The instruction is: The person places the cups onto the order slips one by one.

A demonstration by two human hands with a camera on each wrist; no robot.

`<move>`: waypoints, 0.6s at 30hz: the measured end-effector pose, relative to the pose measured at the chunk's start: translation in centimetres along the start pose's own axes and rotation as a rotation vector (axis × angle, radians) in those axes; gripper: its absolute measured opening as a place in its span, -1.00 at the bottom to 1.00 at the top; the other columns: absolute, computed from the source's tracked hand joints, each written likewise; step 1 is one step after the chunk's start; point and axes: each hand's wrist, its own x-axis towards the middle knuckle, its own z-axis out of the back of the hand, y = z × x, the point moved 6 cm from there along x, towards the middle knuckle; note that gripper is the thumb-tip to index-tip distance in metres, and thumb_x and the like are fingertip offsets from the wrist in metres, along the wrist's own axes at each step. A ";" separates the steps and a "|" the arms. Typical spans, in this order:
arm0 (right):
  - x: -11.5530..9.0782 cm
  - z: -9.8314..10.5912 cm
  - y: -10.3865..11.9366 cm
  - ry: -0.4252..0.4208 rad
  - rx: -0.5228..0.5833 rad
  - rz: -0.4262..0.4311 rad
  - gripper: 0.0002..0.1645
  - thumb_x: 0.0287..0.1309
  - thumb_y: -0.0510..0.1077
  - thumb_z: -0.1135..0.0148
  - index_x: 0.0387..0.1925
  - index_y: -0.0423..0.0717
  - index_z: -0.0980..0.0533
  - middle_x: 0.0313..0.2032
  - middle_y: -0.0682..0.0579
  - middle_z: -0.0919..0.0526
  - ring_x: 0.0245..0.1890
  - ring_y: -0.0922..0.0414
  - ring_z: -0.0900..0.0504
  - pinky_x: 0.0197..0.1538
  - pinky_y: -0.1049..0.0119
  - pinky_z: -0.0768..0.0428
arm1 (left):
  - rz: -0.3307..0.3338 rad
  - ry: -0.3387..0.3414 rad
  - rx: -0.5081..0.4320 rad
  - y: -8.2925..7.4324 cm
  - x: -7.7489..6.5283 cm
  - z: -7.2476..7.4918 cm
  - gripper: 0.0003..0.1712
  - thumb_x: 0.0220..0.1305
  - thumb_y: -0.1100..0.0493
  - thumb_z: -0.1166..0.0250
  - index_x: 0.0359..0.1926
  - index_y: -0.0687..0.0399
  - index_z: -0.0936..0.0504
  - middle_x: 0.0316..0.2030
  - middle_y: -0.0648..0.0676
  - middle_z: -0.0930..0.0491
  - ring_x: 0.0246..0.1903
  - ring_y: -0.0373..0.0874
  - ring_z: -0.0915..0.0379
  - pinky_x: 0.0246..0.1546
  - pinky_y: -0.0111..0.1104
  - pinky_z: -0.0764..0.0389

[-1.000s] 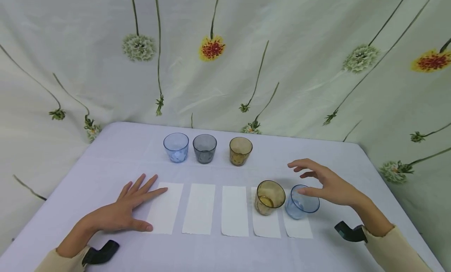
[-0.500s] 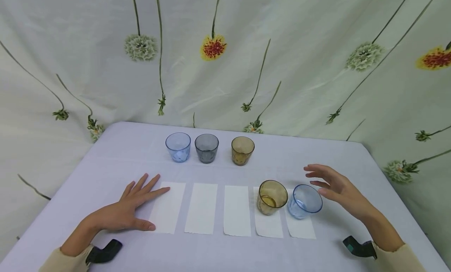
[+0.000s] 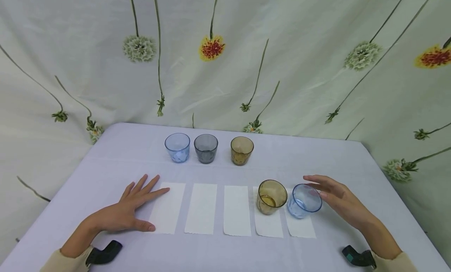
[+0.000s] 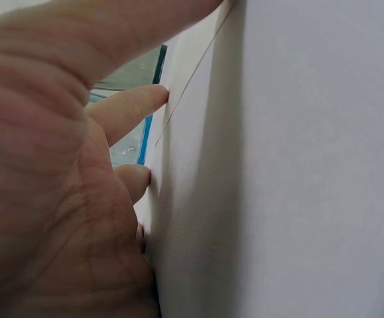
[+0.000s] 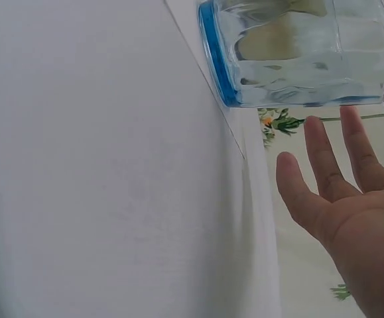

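My left hand [image 3: 125, 211] rests on the white-covered table with its fingers spread. Its index fingertip and thumb tip reach the leftmost white paper strip [image 3: 167, 209]. At the right, a clear blue glass [image 3: 299, 209] stands upright on the far-right strip [image 3: 302, 229]. Just right of that glass is my right hand [image 3: 340, 199], fingers extended behind and beside its rim. The right wrist view shows those fingers loose beside the glass [image 5: 311, 59], not wrapped round it; contact is hard to tell. An amber glass [image 3: 266, 207] stands close on the left, on the neighbouring strip [image 3: 268, 227].
Along the back stand a blue glass [image 3: 179, 154], a grey glass [image 3: 206, 152] and an amber glass [image 3: 241, 156]. Two more bare paper strips lie in the middle [image 3: 201, 209]. A flower-printed cloth [image 3: 299, 60] hangs behind the table [image 3: 211, 252].
My right hand has drawn back to the right from over the blue glass, then lowered slightly beside it. The glasses and my left hand stay where they were.
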 end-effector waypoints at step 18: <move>-0.1 -0.3 -1.4 -0.020 -0.040 -0.103 -0.49 0.47 -0.37 0.12 0.40 -0.27 -0.27 0.38 0.14 -0.42 0.36 0.41 -0.34 0.25 0.60 -0.30 | 0.001 0.001 -0.010 -0.2 0.1 0.2 0.04 0.06 -0.19 -0.48 0.52 -0.22 -0.22 0.57 0.35 0.25 0.49 0.43 0.70 0.37 0.01 0.82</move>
